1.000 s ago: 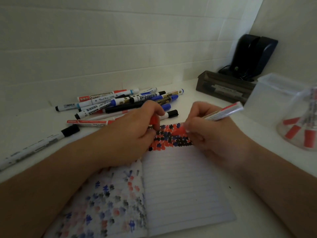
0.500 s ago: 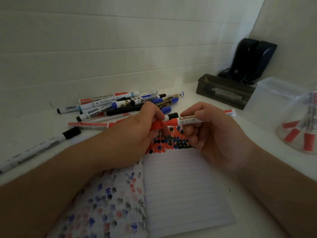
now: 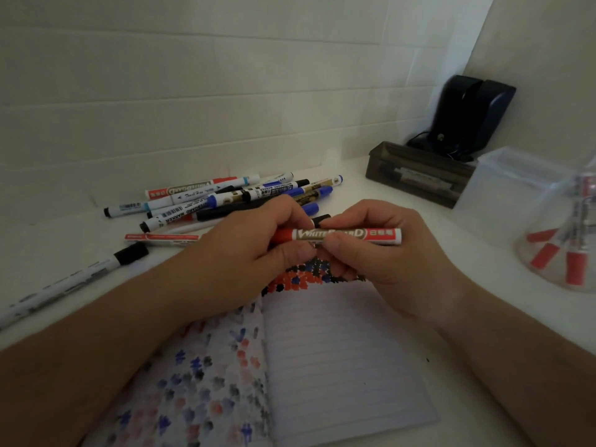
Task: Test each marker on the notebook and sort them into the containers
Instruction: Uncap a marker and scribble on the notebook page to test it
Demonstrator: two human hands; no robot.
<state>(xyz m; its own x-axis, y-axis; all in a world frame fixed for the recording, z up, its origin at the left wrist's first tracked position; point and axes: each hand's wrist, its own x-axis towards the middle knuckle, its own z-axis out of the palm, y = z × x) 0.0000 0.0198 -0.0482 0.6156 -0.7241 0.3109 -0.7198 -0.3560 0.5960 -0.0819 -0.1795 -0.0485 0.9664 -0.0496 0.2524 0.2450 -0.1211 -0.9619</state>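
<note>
Red marker (image 3: 346,235): held level at frame centre, above the top edge of the notebook; white barrel printed "WHITEBOARD", red cap on at its left end.
Left hand (image 3: 254,250): fingers and thumb curled round the red cap end of the marker, grasping it.
Right hand (image 3: 380,253): thumb and fingertips pinch the marker barrel at mid-length; the barrel's right end projects past the fingers.
Notebook (image 3: 338,359): lies open on the white table (image 3: 403,204), lower centre of frame. Right page is lined, with a band of red, black and blue test marks along its top, partly under the hands. Left page shows scattered fainter blue, red and grey marks.
Marker pile (image 3: 225,198): left of centre, behind the left hand; capped markers with blue, black and red caps, lying crossed and touching.
Single marker (image 3: 74,282): black cap, lies apart from the pile at far left, angled toward the lower left corner.
Clear cup (image 3: 564,253): right edge of frame; holds red-capped markers, caps down.
Clear box (image 3: 509,191): just left of and behind the cup; contents cannot be told.
Dark tray (image 3: 416,175): upper right, against the wall; holds at least one marker.
Dark device (image 3: 474,114): behind the tray, in the corner.
</note>
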